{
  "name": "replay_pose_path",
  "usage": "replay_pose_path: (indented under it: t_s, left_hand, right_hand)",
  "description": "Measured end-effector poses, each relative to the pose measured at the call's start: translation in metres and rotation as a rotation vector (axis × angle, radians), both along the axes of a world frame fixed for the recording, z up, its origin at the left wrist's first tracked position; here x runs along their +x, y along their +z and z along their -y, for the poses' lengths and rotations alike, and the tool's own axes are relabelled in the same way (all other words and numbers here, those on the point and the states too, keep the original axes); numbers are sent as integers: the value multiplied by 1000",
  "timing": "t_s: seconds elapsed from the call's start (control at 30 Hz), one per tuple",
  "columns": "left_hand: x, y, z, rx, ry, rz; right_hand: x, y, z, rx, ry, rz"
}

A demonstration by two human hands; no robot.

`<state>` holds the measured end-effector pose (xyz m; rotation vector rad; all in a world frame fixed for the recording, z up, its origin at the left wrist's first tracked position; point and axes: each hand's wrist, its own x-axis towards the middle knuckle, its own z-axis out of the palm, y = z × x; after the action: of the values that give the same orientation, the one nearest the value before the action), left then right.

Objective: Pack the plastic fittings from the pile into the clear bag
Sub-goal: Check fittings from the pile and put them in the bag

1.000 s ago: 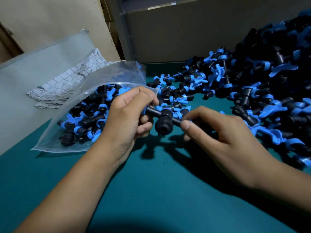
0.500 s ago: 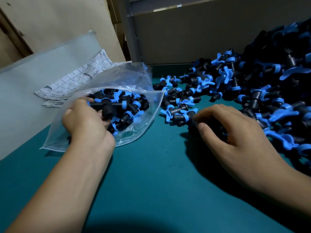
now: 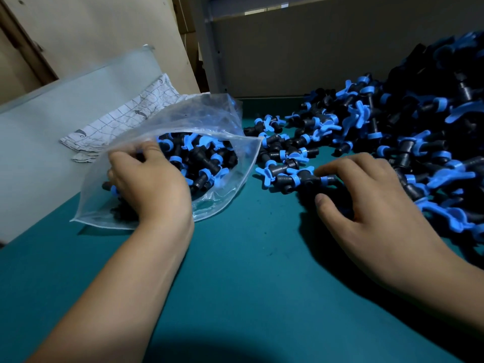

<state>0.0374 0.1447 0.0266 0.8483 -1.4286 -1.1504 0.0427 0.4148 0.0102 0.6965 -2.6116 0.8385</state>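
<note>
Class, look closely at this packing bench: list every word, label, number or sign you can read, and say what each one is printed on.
None can be read.
The folded cloth behind the clear bag bears a grid of lines and small dark curled marks, a pattern, not letters.
The clear bag, the black and blue fittings, the green table and the pale sheet at the left show no print.

The clear bag [image 3: 209, 119] is thin glossy plastic film — crinkled, catching light along its folds. The fittings [image 3: 408, 142] in the pile are moulded plastic, matt black bodies with smoother blue collars and wings. The table [image 3: 248, 271] is covered in a matt teal mat, lightly speckled — beside it lies printed, creased paper [image 3: 125, 119].
</note>
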Motion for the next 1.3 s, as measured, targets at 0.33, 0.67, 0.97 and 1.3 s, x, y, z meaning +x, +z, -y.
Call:
replay_pose_path:
  t_s: [0.33, 0.67, 0.97, 1.3]
  left_hand:
    - [10, -4, -18, -268, -45, 407]
    - [11, 2, -23, -390, -100, 662]
    - [23, 0, -62, -748, -366, 126]
    - [18, -17, -74, -890, -1095, 340]
  right_hand:
    - [3, 2, 0, 122, -11, 64]
    - [4, 2, 1, 117, -59, 77]
    - [2, 2, -2, -43, -72, 25]
    - [0, 4, -2, -325, -14, 47]
